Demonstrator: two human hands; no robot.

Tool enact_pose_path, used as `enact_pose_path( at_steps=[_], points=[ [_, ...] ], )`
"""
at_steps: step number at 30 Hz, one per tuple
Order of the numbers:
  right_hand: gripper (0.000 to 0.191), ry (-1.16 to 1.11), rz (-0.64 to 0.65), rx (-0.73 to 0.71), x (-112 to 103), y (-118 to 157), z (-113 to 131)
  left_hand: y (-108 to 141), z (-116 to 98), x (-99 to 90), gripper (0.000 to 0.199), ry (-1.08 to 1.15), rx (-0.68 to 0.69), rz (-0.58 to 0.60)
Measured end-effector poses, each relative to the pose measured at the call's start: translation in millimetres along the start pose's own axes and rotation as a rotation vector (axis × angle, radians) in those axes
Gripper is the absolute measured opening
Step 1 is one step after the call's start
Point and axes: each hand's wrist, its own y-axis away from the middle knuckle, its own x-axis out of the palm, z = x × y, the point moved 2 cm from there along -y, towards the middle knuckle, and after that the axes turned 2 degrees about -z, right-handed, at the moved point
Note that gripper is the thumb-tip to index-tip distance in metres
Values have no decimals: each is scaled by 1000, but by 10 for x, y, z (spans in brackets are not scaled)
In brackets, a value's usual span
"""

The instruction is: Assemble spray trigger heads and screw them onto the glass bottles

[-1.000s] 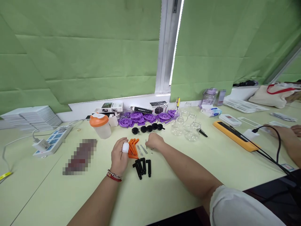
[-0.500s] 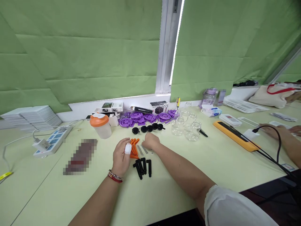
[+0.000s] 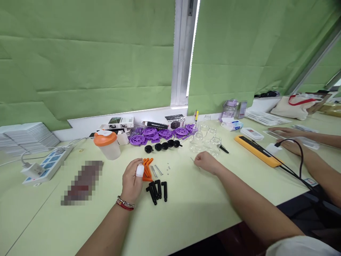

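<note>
We see a thin metal piece (image 3: 192,159) jutting from our right hand (image 3: 205,163), whose curled fingers pinch it over the bench (image 3: 191,209) and hide part of it. Our left hand (image 3: 131,183) lies partly curled beside orange brackets (image 3: 147,171), covering some; we cannot tell whether it grips any. Right of these lie screws (image 3: 159,170) and tiny bits (image 3: 168,168) too small to name; nearer us, black L-shaped parts (image 3: 165,192). Pixelation masks an object (image 3: 82,183) at left.
</note>
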Motion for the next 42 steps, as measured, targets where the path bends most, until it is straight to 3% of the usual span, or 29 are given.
enact_pose_path(
  at_steps=[4,8,12,18,26,29,32,33,35,38,40,42],
  points=[
    [12,78,-92,222,-319,80,-731,3,-8,18,22,-15,21,21],
    [13,173,-161,386,-583,-25,-1175,10,6,29,23,-27,29,24],
    [12,243,-167,450,-703,-194,-1359,15,27,14,23,-31,25,21],
    [11,307,-224,427,-718,-408,-1379,6,48,15,22,-39,7,24],
    [19,287,-387,409,-681,-478,-1271,7,37,7,22,-43,-2,23],
    [31,253,-539,425,-736,-347,-1168,2,29,6,23,-41,0,23],
    [37,105,-790,247,-713,-159,-851,-7,14,15,23,-44,0,28],
    [37,46,-784,148,-652,-111,-696,-10,8,18,23,-45,1,30],
    [31,-30,-613,-78,-438,-55,-337,-12,-4,22,23,-43,8,32],
    [25,-73,-185,-468,29,-62,197,-8,-7,14,22,-45,9,27],
    [27,-92,-11,-539,316,-137,430,-4,1,1,22,-48,9,18],
    [27,-86,63,-525,526,-257,566,-3,10,-12,22,-50,10,8]
  ],
)
